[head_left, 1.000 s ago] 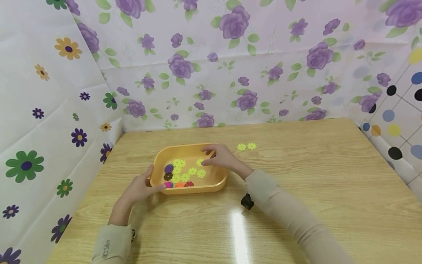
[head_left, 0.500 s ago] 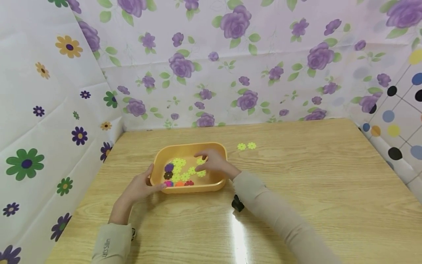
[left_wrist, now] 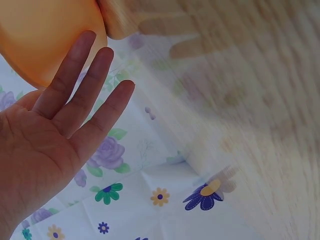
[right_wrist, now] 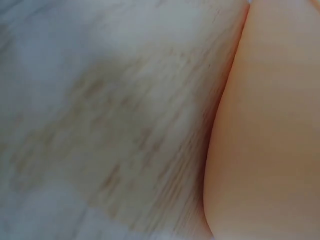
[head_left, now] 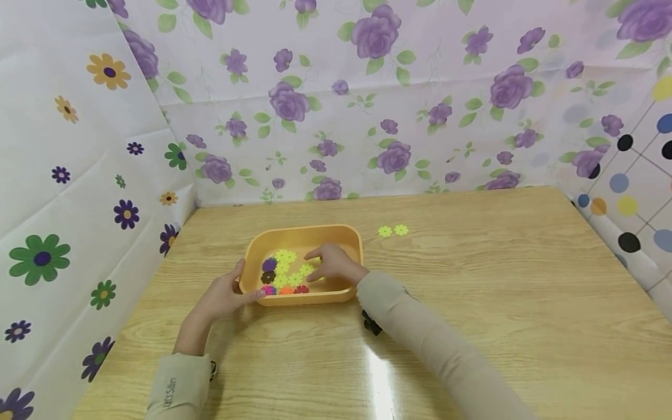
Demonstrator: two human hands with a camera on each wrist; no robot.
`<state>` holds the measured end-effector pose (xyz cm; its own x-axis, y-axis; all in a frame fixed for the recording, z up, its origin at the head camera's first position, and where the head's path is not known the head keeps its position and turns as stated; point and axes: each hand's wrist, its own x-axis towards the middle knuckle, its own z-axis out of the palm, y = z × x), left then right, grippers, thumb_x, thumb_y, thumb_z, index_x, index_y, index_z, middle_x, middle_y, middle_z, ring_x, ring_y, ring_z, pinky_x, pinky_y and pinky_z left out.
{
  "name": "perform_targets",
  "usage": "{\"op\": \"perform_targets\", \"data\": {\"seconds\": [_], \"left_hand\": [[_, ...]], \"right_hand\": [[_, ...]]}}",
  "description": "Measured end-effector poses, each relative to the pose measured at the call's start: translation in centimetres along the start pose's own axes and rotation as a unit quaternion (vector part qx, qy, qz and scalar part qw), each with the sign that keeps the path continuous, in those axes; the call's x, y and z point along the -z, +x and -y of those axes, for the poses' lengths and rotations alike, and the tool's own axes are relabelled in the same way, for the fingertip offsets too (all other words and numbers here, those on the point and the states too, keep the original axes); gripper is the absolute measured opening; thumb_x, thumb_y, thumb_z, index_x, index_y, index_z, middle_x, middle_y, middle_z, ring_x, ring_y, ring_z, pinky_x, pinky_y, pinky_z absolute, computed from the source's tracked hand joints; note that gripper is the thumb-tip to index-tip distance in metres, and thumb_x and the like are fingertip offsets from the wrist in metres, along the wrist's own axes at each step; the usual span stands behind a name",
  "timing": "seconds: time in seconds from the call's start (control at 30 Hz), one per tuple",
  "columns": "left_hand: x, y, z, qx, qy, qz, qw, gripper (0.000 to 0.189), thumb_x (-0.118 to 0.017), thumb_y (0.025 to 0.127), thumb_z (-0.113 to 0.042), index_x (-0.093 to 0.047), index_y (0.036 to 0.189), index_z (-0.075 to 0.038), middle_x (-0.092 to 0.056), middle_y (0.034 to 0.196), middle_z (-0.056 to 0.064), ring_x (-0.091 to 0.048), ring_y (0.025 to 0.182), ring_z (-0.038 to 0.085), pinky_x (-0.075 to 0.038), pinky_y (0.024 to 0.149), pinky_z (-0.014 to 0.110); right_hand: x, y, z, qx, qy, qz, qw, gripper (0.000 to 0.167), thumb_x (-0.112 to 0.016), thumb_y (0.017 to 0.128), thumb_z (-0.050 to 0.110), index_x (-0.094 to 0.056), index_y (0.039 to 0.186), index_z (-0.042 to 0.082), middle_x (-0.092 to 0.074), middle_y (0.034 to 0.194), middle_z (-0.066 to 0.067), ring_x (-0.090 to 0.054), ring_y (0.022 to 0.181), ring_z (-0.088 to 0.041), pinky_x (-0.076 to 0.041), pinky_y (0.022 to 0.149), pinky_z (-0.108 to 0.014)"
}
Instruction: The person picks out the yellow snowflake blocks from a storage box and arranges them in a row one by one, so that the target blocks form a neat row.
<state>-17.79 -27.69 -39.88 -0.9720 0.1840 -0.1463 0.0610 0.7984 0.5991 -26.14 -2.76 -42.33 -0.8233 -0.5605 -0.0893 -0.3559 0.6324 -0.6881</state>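
An orange plastic tray (head_left: 320,298) lies on the table, holding several yellow flower-shaped pieces (head_left: 281,281). Along its left side and front are a purple piece (head_left: 269,265), a brown piece (head_left: 268,277), a pink piece (head_left: 269,290), an orange piece (head_left: 286,290) and a red piece (head_left: 301,289). My left hand (head_left: 220,298) holds the front left corner, thumb over the rim. In the left wrist view, its extended fingers (left_wrist: 95,85) lie along the outer wall. My right hand (head_left: 335,263) hovers inside the tray's right half, thumb and fingers spread, covering some yellow pieces.
Two yellow flower-shaped pieces (head_left: 393,230) lie on the wooden table (head_left: 488,280) behind the tray to the right. Floral sheeting (head_left: 325,105) hangs along the back and left edges. In the right wrist view, the tray's outer wall (right_wrist: 265,130) fills the right side.
My right hand has moved left over the tray, its fingers spreading apart. The left hand and the tray have stayed in place.
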Motion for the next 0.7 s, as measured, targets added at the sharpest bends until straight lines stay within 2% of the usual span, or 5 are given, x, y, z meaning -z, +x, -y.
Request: {"op": "perform_targets", "data": {"seconds": [0.13,0.23,0.37,0.5,0.7], "left_hand": [[0.0,0.05,0.11,-0.006,0.0,-0.002,1.0,0.096,-0.067,0.081,-0.04,-0.01,0.142,0.007,-0.04,0.132,0.031,-0.056,0.101,0.031,-0.044,0.084,0.045],[0.01,0.05,0.14,-0.011,0.0,-0.003,0.9999,0.096,-0.067,0.081,-0.041,-0.01,0.142,0.007,-0.041,0.13,0.032,-0.057,0.1,0.031,-0.044,0.083,0.044],[0.03,0.02,0.12,-0.011,-0.001,-0.006,0.9999,0.095,-0.067,0.081,-0.039,-0.01,0.142,0.007,-0.041,0.13,0.032,-0.057,0.099,0.031,-0.045,0.083,0.044],[0.02,-0.04,0.05,-0.01,0.0,-0.008,0.9999,0.095,-0.067,0.081,-0.038,-0.01,0.142,0.007,-0.039,0.131,0.032,-0.056,0.1,0.033,-0.044,0.083,0.045],[-0.04,-0.04,0.13,-0.012,-0.011,-0.005,0.9999,0.097,-0.067,0.081,-0.04,-0.009,0.143,0.006,-0.042,0.129,0.032,-0.057,0.101,0.032,-0.043,0.085,0.046]], "right_hand": [[-0.29,0.33,-0.04,-0.015,-0.02,0.0,0.9997,0.047,-0.078,0.072,0.022,-0.064,0.116,0.009,-0.065,0.109,-0.004,-0.041,0.06,-0.008,-0.04,0.074,-0.022],[-0.48,0.54,-0.15,-0.026,-0.022,0.001,0.9994,0.044,-0.076,0.074,0.022,-0.065,0.115,0.01,-0.064,0.112,-0.004,-0.051,0.058,-0.01,-0.042,0.07,-0.022],[-0.66,0.75,-0.17,-0.035,-0.035,0.006,0.9987,0.041,-0.074,0.077,0.022,-0.064,0.116,0.012,-0.062,0.116,-0.004,-0.06,0.08,-0.015,-0.044,0.072,-0.025],[-0.79,0.88,-0.09,-0.034,-0.083,0.018,0.9958,0.041,-0.071,0.08,0.026,-0.063,0.118,0.015,-0.059,0.12,-0.002,-0.051,0.111,-0.019,-0.04,0.089,-0.029],[-0.77,0.91,0.16,-0.041,-0.117,0.016,0.9922,0.039,-0.071,0.08,0.024,-0.064,0.118,0.018,-0.059,0.12,0.0,-0.05,0.113,-0.02,-0.039,0.09,-0.031]]}}
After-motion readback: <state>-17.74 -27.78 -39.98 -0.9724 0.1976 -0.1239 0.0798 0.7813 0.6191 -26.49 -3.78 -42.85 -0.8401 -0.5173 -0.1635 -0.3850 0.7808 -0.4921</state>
